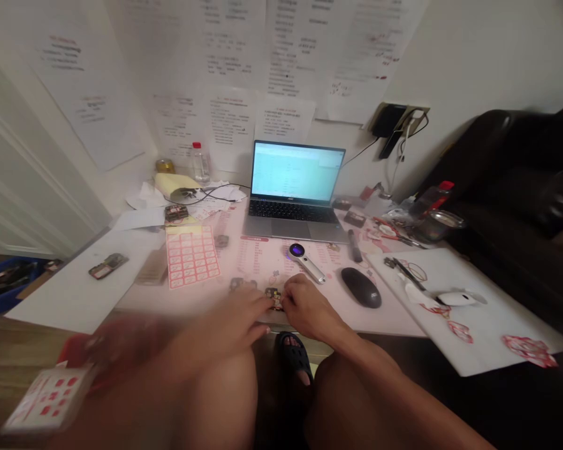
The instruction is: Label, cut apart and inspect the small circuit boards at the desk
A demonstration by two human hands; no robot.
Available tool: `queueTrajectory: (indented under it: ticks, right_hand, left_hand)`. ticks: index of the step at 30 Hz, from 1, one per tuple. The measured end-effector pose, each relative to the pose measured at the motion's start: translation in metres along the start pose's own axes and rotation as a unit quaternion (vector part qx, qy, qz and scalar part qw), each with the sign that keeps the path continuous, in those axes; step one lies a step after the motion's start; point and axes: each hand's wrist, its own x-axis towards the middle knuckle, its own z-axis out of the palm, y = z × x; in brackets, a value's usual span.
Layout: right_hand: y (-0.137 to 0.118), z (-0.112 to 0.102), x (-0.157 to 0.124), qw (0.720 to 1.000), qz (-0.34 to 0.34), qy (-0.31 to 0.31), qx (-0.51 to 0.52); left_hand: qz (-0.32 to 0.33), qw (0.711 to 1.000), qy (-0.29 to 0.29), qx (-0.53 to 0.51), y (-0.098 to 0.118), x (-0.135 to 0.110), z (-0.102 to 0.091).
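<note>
Both my hands meet at the near edge of a low white table (75, 294). My left hand (241, 312) and my right hand (307, 306) pinch a small dark circuit board (274, 299) between their fingertips. The board shows small coloured parts and rests on or just above the tabletop. A handheld magnifier with a lit purple lens (304, 259) lies just beyond my right hand. A black computer mouse (361, 287) sits to the right of that hand. My knees and a black sandal (293, 359) show below the table edge.
An open laptop (295, 190) stands at the back centre. A sheet of red-and-white stickers (192, 256) lies left of centre, another blurred sheet (51, 397) at the near left. A phone-like board (107, 265), bottles (199, 162), a white tool (450, 299) and red scraps (528, 349) lie around.
</note>
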Motion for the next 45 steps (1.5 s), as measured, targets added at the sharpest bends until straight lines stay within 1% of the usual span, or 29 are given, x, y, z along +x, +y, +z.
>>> queueTrajectory:
  ticks: [3, 7, 11, 16, 20, 24, 25, 26, 27, 28, 29, 30, 32, 33, 34, 36, 39, 41, 43, 45]
  right_hand:
    - [0.002, -0.002, 0.001, 1.000, -0.003, -0.002, 0.005]
    - [0.012, -0.013, 0.007, 0.999, 0.015, -0.001, 0.028]
    - [0.021, -0.021, 0.011, 0.998, 0.029, 0.029, 0.049]
    - [0.018, -0.019, 0.012, 0.996, 0.006, 0.057, 0.073]
    - [0.012, -0.019, 0.011, 0.993, -0.017, 0.064, 0.093]
    - [0.007, -0.024, 0.010, 0.992, -0.023, 0.071, 0.099]
    - [0.006, -0.025, 0.009, 0.992, -0.022, 0.072, 0.099]
    - [0.004, -0.026, 0.008, 0.992, -0.021, 0.074, 0.100]
    - [0.002, -0.026, 0.007, 0.992, -0.022, 0.076, 0.102]
    - [0.001, -0.026, 0.006, 0.991, -0.023, 0.081, 0.106]
    - [-0.001, -0.026, 0.006, 0.990, -0.025, 0.087, 0.112]
    - [-0.003, -0.024, 0.005, 0.988, -0.028, 0.094, 0.120]
    - [-0.006, -0.021, 0.006, 0.984, -0.038, 0.110, 0.138]
    - [-0.007, -0.018, 0.007, 0.981, -0.044, 0.118, 0.145]
    - [-0.009, -0.016, 0.007, 0.979, -0.049, 0.126, 0.151]
    - [-0.012, -0.013, 0.009, 0.976, -0.063, 0.138, 0.157]
    - [-0.017, -0.011, 0.011, 0.973, -0.080, 0.140, 0.167]
    - [-0.019, -0.012, 0.010, 0.972, -0.086, 0.136, 0.169]
    - [-0.020, -0.013, 0.009, 0.972, -0.093, 0.133, 0.169]
    - [-0.021, -0.014, 0.008, 0.971, -0.099, 0.136, 0.170]
  left_hand:
    - [0.017, 0.999, -0.015, 0.032, 0.001, 0.002, -0.001]
    - [0.020, 0.998, -0.013, 0.052, 0.004, 0.003, -0.002]
    - [0.020, 0.996, 0.001, 0.084, 0.008, 0.008, 0.002]
    - [0.018, 0.990, 0.016, 0.142, 0.013, 0.016, 0.009]
    - [0.043, 0.990, 0.027, 0.129, 0.014, 0.010, 0.010]
    - [0.043, 0.996, 0.023, 0.080, 0.011, -0.002, 0.008]
    - [0.046, 0.997, 0.023, 0.061, 0.007, -0.004, 0.005]
    - [0.039, 0.998, 0.034, 0.045, 0.000, -0.005, 0.001]
    - [0.020, 0.998, 0.057, 0.035, -0.010, -0.005, -0.005]
    - [-0.012, 0.995, 0.094, 0.031, -0.022, -0.004, -0.014]
    - [-0.081, 0.984, 0.150, 0.052, -0.037, -0.003, -0.024]
    - [-0.135, 0.970, 0.187, 0.073, -0.054, -0.001, -0.036]
    - [-0.213, 0.942, 0.237, 0.107, -0.087, 0.003, -0.062]
    - [-0.243, 0.930, 0.249, 0.121, -0.102, 0.004, -0.073]
    - [-0.264, 0.923, 0.247, 0.131, -0.115, 0.005, -0.084]
    - [-0.292, 0.920, 0.221, 0.141, -0.133, 0.006, -0.097]
    - [-0.310, 0.923, 0.178, 0.141, -0.144, 0.004, -0.103]
    - [-0.312, 0.925, 0.169, 0.133, -0.145, 0.000, -0.104]
    - [-0.312, 0.925, 0.180, 0.123, -0.144, -0.005, -0.107]
    - [-0.319, 0.917, 0.209, 0.116, -0.143, -0.012, -0.116]
